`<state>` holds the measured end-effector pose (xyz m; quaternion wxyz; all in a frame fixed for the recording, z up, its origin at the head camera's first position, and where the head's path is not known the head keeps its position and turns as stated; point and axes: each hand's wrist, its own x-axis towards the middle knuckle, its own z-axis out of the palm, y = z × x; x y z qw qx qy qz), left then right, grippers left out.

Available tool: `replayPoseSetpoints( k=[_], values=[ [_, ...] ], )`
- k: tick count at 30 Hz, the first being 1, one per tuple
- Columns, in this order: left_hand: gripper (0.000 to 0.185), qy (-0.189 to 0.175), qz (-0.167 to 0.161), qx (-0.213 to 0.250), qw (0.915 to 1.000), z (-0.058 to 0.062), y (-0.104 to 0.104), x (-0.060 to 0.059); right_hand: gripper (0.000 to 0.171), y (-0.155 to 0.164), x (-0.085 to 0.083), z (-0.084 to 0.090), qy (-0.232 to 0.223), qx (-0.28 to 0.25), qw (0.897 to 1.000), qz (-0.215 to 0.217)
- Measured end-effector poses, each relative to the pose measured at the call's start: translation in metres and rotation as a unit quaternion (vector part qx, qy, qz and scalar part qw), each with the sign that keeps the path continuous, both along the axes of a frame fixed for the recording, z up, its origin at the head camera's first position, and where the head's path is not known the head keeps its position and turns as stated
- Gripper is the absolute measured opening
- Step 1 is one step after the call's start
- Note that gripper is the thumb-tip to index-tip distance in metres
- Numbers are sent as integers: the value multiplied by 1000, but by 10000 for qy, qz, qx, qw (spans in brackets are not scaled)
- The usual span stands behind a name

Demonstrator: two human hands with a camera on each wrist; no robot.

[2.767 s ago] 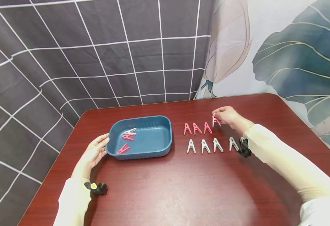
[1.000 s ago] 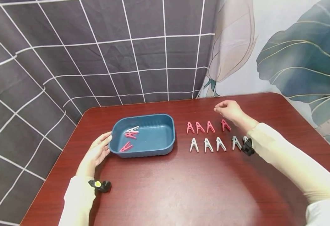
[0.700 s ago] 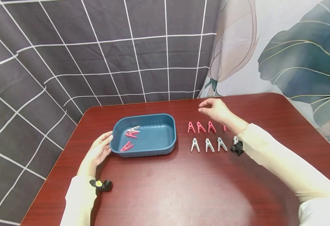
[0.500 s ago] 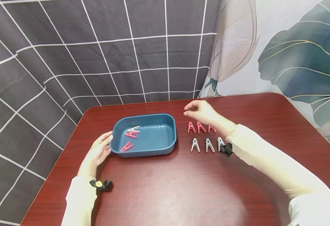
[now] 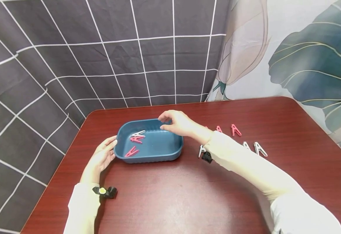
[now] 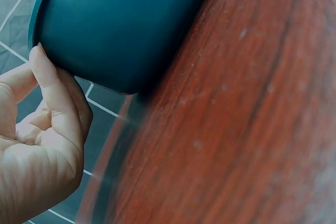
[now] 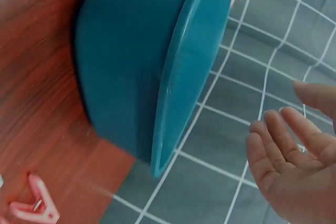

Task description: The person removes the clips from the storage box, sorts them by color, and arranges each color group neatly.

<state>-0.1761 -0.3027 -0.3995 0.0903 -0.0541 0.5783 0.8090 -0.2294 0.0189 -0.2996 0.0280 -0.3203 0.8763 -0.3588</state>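
A blue plastic basin [image 5: 148,159] sits on the table, holding a white clothespin [image 5: 138,133] and two pink clothespins [image 5: 132,151]. At its left end my left hand [image 5: 102,156] grips the rim with the fingertips; the left wrist view shows this hand [image 6: 47,145] against the basin's end wall [image 6: 121,30]. My right hand [image 5: 180,124] hovers over the basin's far right corner, fingers loosely bent and holding nothing. The right wrist view shows the same hand [image 7: 291,161] apart from the basin's rim [image 7: 170,77].
Right of the basin, pink clothespins [image 5: 235,130] stand in a far row and white clothespins [image 5: 259,149] in a nearer row. My right forearm hides several of them. A dark grid curtain [image 5: 156,55] hangs behind the red-brown table [image 5: 158,198].
My right hand set a pink clothespin at the right end of the far row, let go, then moved left to above the basin. The left hand stays at the basin's rim.
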Motion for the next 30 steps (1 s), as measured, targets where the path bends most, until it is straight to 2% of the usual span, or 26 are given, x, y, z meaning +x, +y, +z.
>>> replayPoseSetpoints(
  k=[9,14,18,22,26,30],
  values=[
    [25,-85,-183,-225,9995,10,5,-3,29,-33,0,-14,373,510,9972,405],
    [21,-88,-428,-664,9968,11,-1,-10,32,-44,2,-24,357,1058,9916,650],
    [23,-24,-610,-1051,9926,16,-5,-13,35,-52,4,-29,346,1258,9871,923],
    [30,-29,-708,-1204,9902,20,-7,-14,38,-67,6,-33,353,1434,9827,1117],
    [47,-7,-783,-1413,9869,21,-9,-15,38,-86,10,-41,774,1853,9722,1204],
    [51,-3,-849,-1489,9852,20,-9,-12,31,-103,14,-52,1396,2395,9523,1277]
  ],
)
